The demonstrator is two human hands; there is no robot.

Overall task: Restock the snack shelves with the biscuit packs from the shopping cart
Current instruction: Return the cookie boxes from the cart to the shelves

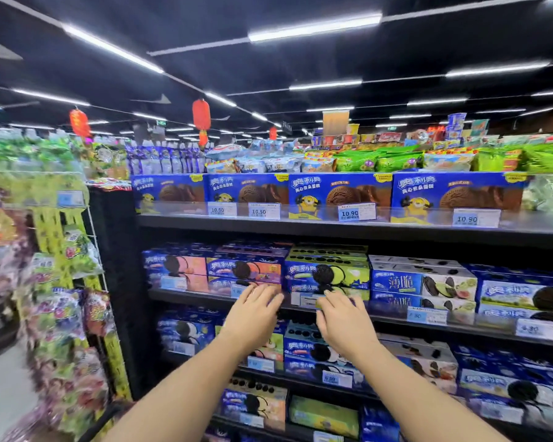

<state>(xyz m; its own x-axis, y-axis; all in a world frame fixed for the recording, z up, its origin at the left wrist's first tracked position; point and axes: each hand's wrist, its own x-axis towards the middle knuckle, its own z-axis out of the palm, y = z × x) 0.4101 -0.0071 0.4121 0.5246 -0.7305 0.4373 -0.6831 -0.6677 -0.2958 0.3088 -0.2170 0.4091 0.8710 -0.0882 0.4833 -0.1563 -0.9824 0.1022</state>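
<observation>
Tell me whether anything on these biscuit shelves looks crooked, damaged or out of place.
The green pack on the lowest visible shelf sits tilted, unlike the squared-up blue boxes beside it. No spill or damage shows elsewhere. The hanging rack at far left is too blurred to judge.

Two bare forearms stretch forward and upward side by side, palms turned down. The left hand [256, 311] and the right hand [344, 325] sit just apart at the shelf edge [186, 295], fingers straight and slightly spread, fingertips reaching that edge.
</observation>
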